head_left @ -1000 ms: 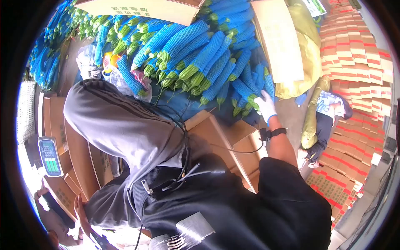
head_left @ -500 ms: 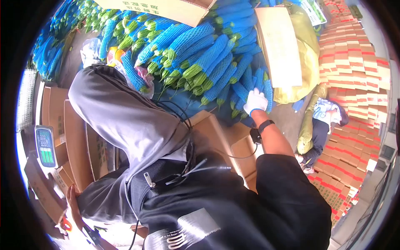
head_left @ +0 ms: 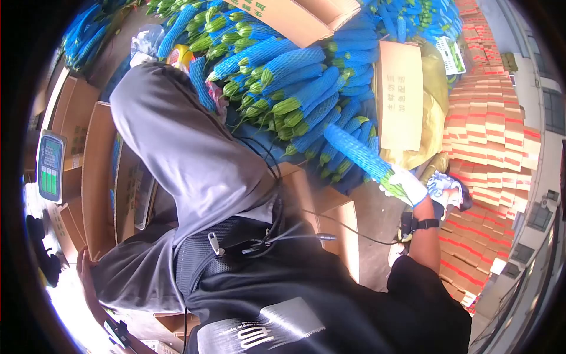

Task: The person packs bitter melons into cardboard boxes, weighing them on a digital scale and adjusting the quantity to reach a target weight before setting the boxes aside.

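Observation:
My right hand [head_left: 408,185], in a white glove, grips the green end of a long vegetable in blue net [head_left: 356,150]. The vegetable is lifted over the lower right edge of a pile of netted vegetables [head_left: 295,65], its far end pointing up and left. Down at the left edge, my left hand [head_left: 87,265] is bare and partly visible beside my leg and a cardboard box [head_left: 99,183]; its fingers are too hidden to read.
An open carton [head_left: 306,17] lies on top of the pile. Another carton [head_left: 400,94] rests by a yellow sack [head_left: 435,88]. A scale display [head_left: 50,167] stands at the left. Stacked cartons [head_left: 477,218] fill the right, near another person [head_left: 445,192]. An open box [head_left: 342,227] sits below the pile.
My right hand has moved right and down from the pile with a netted vegetable now in it. The camera view has shifted. My left hand stays by my leg.

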Action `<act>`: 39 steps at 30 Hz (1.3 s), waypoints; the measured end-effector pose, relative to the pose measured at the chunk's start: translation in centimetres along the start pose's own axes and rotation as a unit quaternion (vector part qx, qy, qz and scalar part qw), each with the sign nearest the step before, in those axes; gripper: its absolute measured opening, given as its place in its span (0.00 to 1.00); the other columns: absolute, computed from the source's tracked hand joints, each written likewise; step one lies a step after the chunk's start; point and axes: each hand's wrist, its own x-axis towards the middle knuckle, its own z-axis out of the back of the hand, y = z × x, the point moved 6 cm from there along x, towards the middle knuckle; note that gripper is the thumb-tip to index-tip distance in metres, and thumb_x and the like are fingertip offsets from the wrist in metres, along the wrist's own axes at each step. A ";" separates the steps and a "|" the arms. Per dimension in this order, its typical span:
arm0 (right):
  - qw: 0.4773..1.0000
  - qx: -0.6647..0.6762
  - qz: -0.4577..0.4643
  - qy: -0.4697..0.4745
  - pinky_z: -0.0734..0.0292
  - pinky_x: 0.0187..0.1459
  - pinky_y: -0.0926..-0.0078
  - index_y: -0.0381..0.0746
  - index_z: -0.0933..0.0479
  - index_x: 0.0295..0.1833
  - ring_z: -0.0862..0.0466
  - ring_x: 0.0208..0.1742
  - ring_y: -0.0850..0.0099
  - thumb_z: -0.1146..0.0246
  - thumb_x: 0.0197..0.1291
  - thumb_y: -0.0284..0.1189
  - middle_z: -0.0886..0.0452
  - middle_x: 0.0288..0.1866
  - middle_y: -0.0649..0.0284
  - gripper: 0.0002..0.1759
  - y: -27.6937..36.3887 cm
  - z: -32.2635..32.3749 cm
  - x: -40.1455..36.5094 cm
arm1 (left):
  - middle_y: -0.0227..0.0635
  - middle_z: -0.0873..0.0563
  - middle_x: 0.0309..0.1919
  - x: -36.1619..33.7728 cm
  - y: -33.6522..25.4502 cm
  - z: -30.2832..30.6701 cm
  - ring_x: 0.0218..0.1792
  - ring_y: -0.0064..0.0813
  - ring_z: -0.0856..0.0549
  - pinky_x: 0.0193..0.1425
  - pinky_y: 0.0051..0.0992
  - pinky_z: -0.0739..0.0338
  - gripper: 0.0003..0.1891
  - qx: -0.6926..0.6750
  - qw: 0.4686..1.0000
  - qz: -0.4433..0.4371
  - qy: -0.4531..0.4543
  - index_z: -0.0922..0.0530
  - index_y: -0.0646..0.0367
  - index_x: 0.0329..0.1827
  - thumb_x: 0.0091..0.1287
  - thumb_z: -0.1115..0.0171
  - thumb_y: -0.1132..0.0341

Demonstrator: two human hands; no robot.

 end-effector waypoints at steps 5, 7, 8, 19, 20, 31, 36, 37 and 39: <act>0.984 0.025 0.150 0.088 0.14 0.36 0.73 0.32 0.36 0.81 0.12 0.39 0.63 0.32 0.57 0.37 0.15 0.59 0.45 0.46 7.3 -6.2 -1.3 | 0.34 0.14 0.53 -1.1 -1.3 -2.2 0.48 0.26 0.15 0.59 0.27 0.19 0.23 -0.166 0.985 0.056 0.002 0.20 0.56 0.73 0.82 0.37 0.53; 0.976 0.047 0.187 0.103 0.14 0.34 0.70 0.33 0.38 0.82 0.12 0.38 0.59 0.28 0.55 0.37 0.16 0.58 0.41 0.50 10.3 -10.1 -1.5 | 0.35 0.13 0.57 -3.3 -6.2 -3.6 0.50 0.27 0.14 0.58 0.27 0.19 0.22 -0.064 0.998 0.011 -0.012 0.19 0.58 0.70 0.81 0.36 0.54; 0.961 0.049 0.220 0.161 0.15 0.33 0.68 0.33 0.39 0.82 0.12 0.38 0.58 0.26 0.53 0.36 0.16 0.58 0.40 0.51 11.6 -12.7 -1.0 | 0.35 0.12 0.55 -4.4 -9.1 -4.4 0.50 0.25 0.14 0.56 0.26 0.20 0.22 -0.073 0.996 0.037 -0.022 0.17 0.59 0.68 0.81 0.38 0.54; 0.679 -0.363 0.537 0.343 0.31 0.77 0.63 0.32 0.41 0.84 0.25 0.78 0.58 0.30 0.66 0.30 0.26 0.77 0.46 0.45 20.7 -59.0 0.5 | 0.38 0.09 0.45 -8.6 -10.7 -3.1 0.39 0.25 0.12 0.50 0.28 0.18 0.25 -0.005 0.994 0.025 -0.109 0.18 0.66 0.68 0.79 0.36 0.53; 0.688 -0.362 0.532 0.335 0.29 0.76 0.61 0.32 0.41 0.84 0.23 0.77 0.52 0.30 0.65 0.33 0.25 0.76 0.42 0.45 19.2 -62.2 2.5 | 0.41 0.08 0.47 -8.9 -10.5 -3.1 0.43 0.29 0.10 0.54 0.31 0.17 0.26 -0.007 0.993 0.035 -0.114 0.17 0.63 0.68 0.78 0.36 0.52; 0.506 -0.663 0.539 0.119 0.22 0.65 0.47 0.38 0.38 0.84 0.19 0.66 0.46 0.30 0.63 0.46 0.21 0.65 0.46 0.48 11.7 -72.4 10.1 | 0.35 0.11 0.37 -11.8 -6.4 -2.8 0.35 0.22 0.12 0.48 0.27 0.18 0.24 -0.031 0.981 0.086 -0.172 0.18 0.61 0.69 0.79 0.34 0.54; 0.532 -0.618 0.567 0.117 0.27 0.72 0.48 0.37 0.37 0.83 0.24 0.73 0.44 0.29 0.59 0.52 0.27 0.76 0.42 0.52 12.5 -72.1 10.5 | 0.36 0.11 0.37 -11.8 -6.5 -2.6 0.34 0.22 0.12 0.47 0.27 0.18 0.24 -0.052 0.980 0.093 -0.166 0.19 0.62 0.69 0.79 0.34 0.55; 0.531 -0.619 0.566 0.119 0.27 0.72 0.48 0.37 0.37 0.83 0.24 0.73 0.44 0.29 0.59 0.52 0.27 0.76 0.42 0.52 12.9 -72.3 10.2 | 0.36 0.11 0.37 -11.8 -6.9 -2.5 0.34 0.23 0.12 0.48 0.28 0.17 0.24 -0.048 0.981 0.099 -0.162 0.19 0.62 0.69 0.79 0.34 0.54; 0.545 -0.591 0.581 0.126 0.29 0.74 0.48 0.37 0.37 0.82 0.26 0.75 0.43 0.29 0.59 0.51 0.28 0.77 0.42 0.51 13.5 -72.4 9.6 | 0.37 0.11 0.37 -11.6 -7.0 -2.6 0.34 0.23 0.12 0.48 0.28 0.17 0.24 -0.045 0.981 0.107 -0.157 0.19 0.61 0.69 0.79 0.34 0.54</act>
